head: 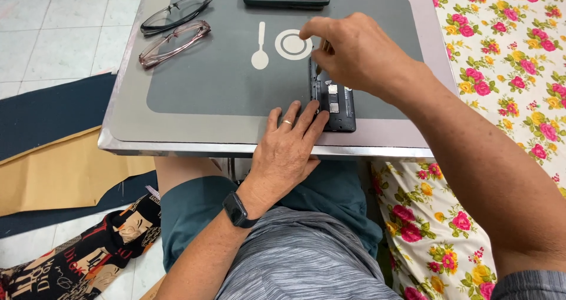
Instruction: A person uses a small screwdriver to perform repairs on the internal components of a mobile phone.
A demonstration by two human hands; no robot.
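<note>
Small surface (194, 108) over lap, opened phone (336, 102) lying back-off near its front right edge; left hand (289, 146) flat, fingers spread, steadying phone's lower end, right hand (354, 49) grip pinched at phone's top; two glasses (175, 25) parked far-left.

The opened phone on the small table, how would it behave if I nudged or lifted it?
The opened phone lies flat, so it would likely slide rather than roll or tip. It looks stiff and probably light. Its exposed insides seem fragile, so the left hand steadying its edge makes sense.
</note>
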